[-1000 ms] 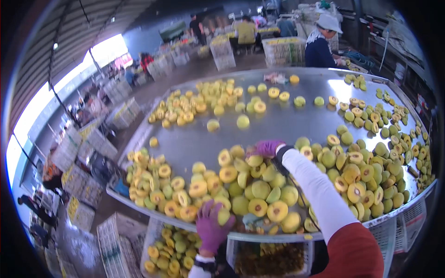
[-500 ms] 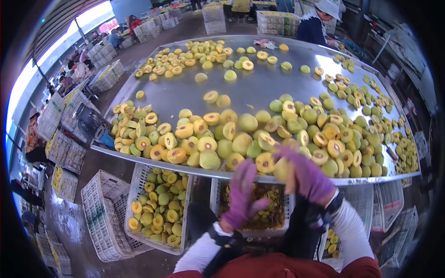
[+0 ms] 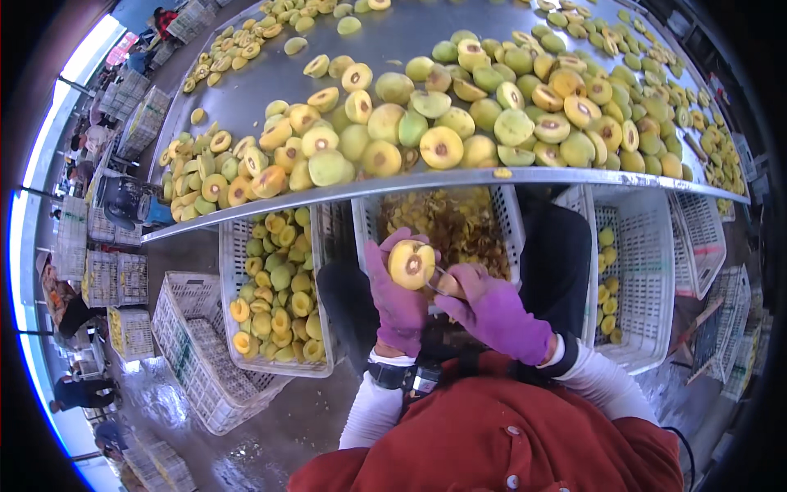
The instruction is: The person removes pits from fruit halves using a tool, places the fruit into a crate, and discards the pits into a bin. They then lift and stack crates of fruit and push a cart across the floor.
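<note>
My left hand (image 3: 397, 297), in a purple glove, holds a halved yellow fruit (image 3: 411, 263) with its brown pit facing up. Close beside it, my right hand (image 3: 493, 316), also gloved in purple, grips a small metal tool (image 3: 441, 279) whose tip touches the fruit's cut face. Both hands are held over a white crate of pits and scraps (image 3: 456, 221) below the edge of the metal table (image 3: 328, 190). A heap of halved and whole yellow-green fruit (image 3: 459, 123) lies on the table just beyond.
A white crate of halved fruit (image 3: 277, 287) stands at my left, an almost bare white crate (image 3: 631, 279) at my right, and another crate (image 3: 193, 353) on the wet floor. Stacked crates and other people are at the far left.
My right hand came back from the fruit pile to the left hand. Both hands now hold a fruit half over the scrap crate, and the view has tilted down.
</note>
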Demonstrator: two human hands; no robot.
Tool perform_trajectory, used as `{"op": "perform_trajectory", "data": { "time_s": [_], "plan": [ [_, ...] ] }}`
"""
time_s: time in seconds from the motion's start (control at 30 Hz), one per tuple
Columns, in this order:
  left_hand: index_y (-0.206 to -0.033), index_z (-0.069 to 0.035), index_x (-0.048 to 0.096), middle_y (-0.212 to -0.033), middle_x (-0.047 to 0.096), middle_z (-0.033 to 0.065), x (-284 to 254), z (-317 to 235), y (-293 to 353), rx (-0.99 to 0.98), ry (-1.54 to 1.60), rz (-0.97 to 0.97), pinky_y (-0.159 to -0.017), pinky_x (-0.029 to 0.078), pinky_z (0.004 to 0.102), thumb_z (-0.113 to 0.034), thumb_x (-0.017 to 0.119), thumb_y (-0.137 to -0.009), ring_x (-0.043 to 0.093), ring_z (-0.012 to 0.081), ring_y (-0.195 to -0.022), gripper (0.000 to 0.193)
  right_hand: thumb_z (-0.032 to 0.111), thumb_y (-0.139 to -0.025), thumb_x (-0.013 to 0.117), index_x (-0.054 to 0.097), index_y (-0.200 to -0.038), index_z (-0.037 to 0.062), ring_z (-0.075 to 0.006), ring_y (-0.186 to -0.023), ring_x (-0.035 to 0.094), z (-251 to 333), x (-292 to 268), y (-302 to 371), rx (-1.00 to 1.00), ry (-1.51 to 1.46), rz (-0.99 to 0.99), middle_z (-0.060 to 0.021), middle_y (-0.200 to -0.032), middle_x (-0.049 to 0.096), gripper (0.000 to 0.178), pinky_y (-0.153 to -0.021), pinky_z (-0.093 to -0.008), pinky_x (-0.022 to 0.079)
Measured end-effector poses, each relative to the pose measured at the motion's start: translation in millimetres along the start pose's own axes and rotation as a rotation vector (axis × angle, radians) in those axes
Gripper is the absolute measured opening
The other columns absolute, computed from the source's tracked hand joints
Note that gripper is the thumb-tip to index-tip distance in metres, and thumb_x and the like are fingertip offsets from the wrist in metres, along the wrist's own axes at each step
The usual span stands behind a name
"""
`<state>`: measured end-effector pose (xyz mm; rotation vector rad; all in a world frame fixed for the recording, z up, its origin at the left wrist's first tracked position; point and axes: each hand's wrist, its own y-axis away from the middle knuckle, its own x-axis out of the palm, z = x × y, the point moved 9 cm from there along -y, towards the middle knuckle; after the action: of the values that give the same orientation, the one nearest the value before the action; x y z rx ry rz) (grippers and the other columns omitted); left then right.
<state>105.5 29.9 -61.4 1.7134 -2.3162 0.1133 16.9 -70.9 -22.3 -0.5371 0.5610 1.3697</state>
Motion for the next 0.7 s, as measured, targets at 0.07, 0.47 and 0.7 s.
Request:
{"op": "perform_trajectory", "data": {
  "time_s": [0.07,0.47,0.7],
  "plan": [
    [-0.121,0.000,0.045,-0.105,0.058,0.0118,8.3,14.6,10.6,-0.194,0.402,0.055,-0.085,0.047,0.0318,-0.034,0.035,-0.098,0.059,0.0218,-0.095,0.042,0.022,-0.086,0.060,0.048,-0.100,0.0024,-0.0347,-0.068,0.059,8.9,5.4,0.1,-0.001,0.119,-0.116,-0.0174,-0.073,0.053,0.027,-0.058,-0.0423,0.046],
    [-0.116,0.002,0.053,-0.103,0.060,0.0103,26.8,9.8,15.8,-0.128,0.107,0.073,-0.086,0.045,0.0296,-0.037,0.032,-0.100,0.057,0.0176,-0.097,0.047,0.019,-0.080,0.069,0.055,-0.092,0.0048,-0.0369,-0.067,0.061,-30.4,-23.8,-8.7,0.084,-0.418,-0.306,-0.0179,-0.071,0.060,0.023,-0.056,-0.0395,0.046],
    [-0.108,0.000,0.058,-0.101,0.061,0.0078,38.4,7.3,21.1,0.053,-0.127,0.105,-0.082,0.045,0.0301,-0.030,0.040,-0.098,0.058,0.0160,-0.090,0.037,0.020,-0.076,0.072,0.057,-0.090,0.0082,-0.0370,-0.068,0.060,-30.6,-28.0,-12.1,-0.122,-0.221,-0.182,-0.0161,-0.075,0.061,0.023,-0.056,-0.0397,0.046]
  ]
}}
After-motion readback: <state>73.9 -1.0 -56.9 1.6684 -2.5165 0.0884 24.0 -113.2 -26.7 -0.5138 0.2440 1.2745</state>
